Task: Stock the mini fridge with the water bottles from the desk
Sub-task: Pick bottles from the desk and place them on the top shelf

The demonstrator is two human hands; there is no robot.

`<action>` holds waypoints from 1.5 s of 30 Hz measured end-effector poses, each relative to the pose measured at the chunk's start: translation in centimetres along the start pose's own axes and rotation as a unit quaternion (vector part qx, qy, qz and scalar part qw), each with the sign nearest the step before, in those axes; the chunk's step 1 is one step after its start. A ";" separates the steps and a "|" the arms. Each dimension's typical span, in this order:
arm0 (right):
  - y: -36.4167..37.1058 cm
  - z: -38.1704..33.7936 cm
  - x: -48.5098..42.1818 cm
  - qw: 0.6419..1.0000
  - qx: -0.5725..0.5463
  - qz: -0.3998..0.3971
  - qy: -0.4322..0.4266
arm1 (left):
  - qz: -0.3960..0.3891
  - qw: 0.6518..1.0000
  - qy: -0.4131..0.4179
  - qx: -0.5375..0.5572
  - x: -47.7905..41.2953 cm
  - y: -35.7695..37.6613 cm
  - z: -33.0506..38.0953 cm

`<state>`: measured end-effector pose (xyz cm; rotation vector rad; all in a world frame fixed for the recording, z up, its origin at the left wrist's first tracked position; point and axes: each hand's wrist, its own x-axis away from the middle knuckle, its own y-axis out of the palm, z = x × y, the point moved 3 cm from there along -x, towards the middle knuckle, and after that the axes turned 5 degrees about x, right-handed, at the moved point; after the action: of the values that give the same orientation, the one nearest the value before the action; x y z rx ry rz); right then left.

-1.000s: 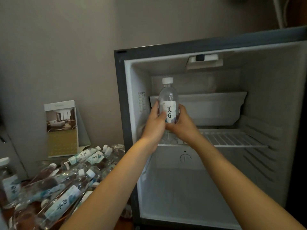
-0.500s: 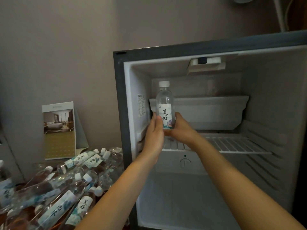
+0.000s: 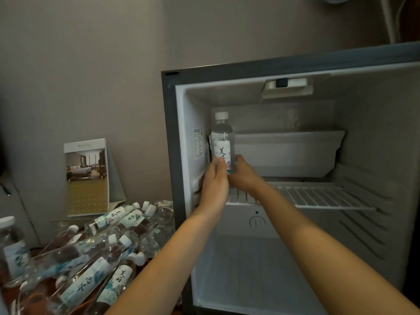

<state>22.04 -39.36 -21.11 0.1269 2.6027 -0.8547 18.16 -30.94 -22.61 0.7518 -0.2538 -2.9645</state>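
One water bottle is held upright by the left grip and right grip, both curled round its base, at the wire shelf's left end inside the mini fridge. Placing is judged in hand; next it must be stood steady and released.

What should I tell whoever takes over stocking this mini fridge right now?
Left hand and right hand both grip one upright water bottle at the left end of the wire shelf; its base is hidden, so contact is unclear.
No other bottle shows inside the mini fridge.
Left to do: set it down, then load the bottle pile beside the fridge.
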 end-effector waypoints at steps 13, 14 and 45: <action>0.1 -0.2 -0.1 0.998 0.067 -0.002 -0.013 | 0.005 1.000 0.010 -0.020 -0.2 0.0 0.0; 0.1 -0.3 -0.2 0.998 0.069 -0.005 -0.013 | 0.004 1.000 0.008 -0.021 -0.2 -0.1 0.1; 14.0 -2.3 16.0 0.981 -0.146 -0.125 -0.015 | 0.104 0.958 0.014 -0.268 10.6 -22.5 -4.0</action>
<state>9.45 -27.31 -33.44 -0.2982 2.7180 -0.5352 10.16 -10.55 -35.03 0.6402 0.4325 -2.6241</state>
